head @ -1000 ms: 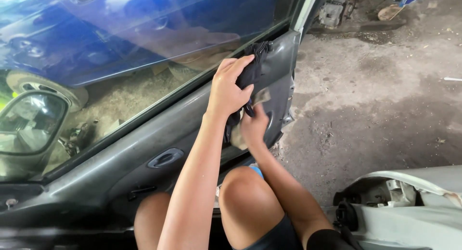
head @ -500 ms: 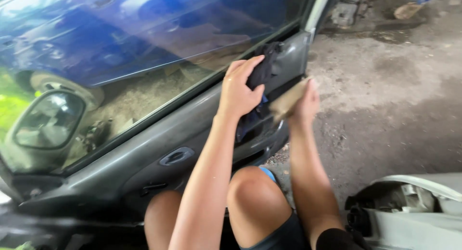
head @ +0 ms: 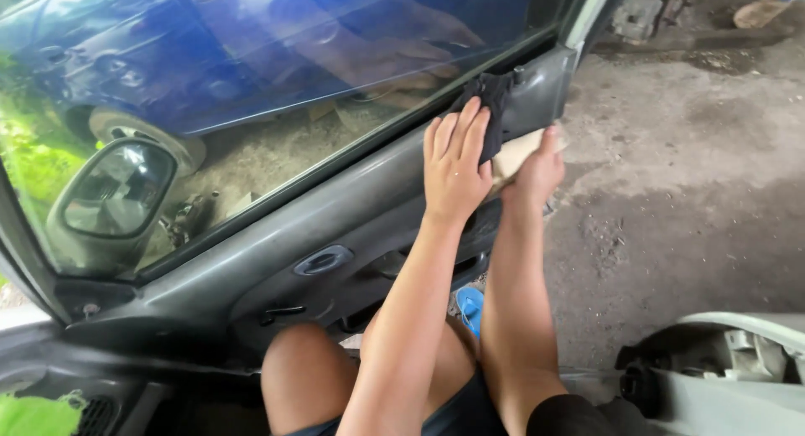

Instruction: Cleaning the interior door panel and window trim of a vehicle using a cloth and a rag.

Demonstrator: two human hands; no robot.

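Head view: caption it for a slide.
Left hand presses a black cloth on a grey car door panel.

Two bare forearms without sleeves, left hand (head: 453, 172) and right hand (head: 530, 178) ungloved; bare knees above dark shorts (head: 470, 407).

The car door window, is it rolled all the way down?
No, the window glass is up, closing the door above the left hand.
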